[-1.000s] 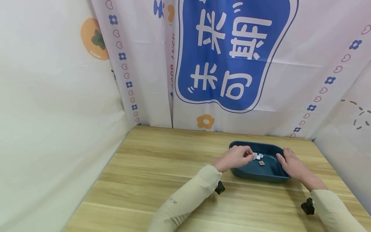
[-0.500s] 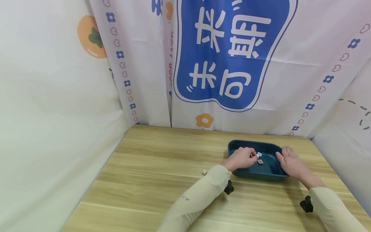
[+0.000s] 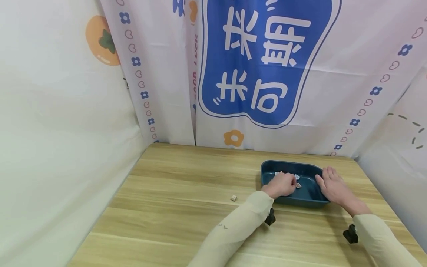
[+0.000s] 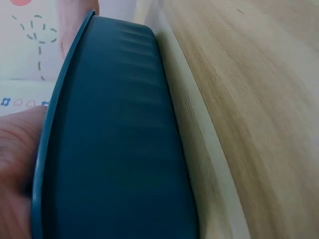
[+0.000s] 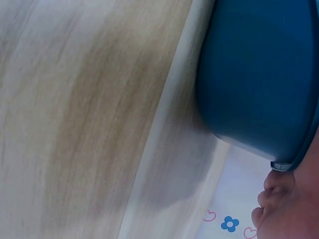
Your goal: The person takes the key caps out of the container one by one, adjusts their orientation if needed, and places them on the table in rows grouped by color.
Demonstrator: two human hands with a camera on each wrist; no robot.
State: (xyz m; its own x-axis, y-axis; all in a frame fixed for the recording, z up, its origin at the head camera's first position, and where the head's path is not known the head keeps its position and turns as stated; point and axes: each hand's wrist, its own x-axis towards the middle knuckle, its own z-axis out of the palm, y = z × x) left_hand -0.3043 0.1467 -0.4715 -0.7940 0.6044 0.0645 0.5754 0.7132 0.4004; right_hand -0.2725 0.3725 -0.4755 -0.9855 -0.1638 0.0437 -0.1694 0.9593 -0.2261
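Note:
A dark teal plastic tray (image 3: 308, 203) stands on the wooden table, with several small white and brownish square tiles (image 3: 298, 185) in it. My left hand (image 3: 281, 184) reaches over the tray's near left side, fingers bent down among the tiles. Its fingertips are hidden, so whether it pinches a tile does not show. On the tray's right rim lies my right hand (image 3: 333, 187), fingers fairly straight and thumb toward the inside. In the left wrist view the tray's outer wall (image 4: 114, 129) fills the middle. One loose tile (image 3: 234, 198) lies on the table left of the tray.
The wood-grain table (image 3: 173, 207) reaches back to a printed white curtain (image 3: 220, 129). Pale cloth (image 3: 66, 129) hangs along the left side. Black wrist cameras (image 3: 351, 234) hang beneath both forearms.
My left hand has moved right and lower into the tray, bringing the loose tile on the table into sight from behind the sleeve. The right hand has stayed on the rim.

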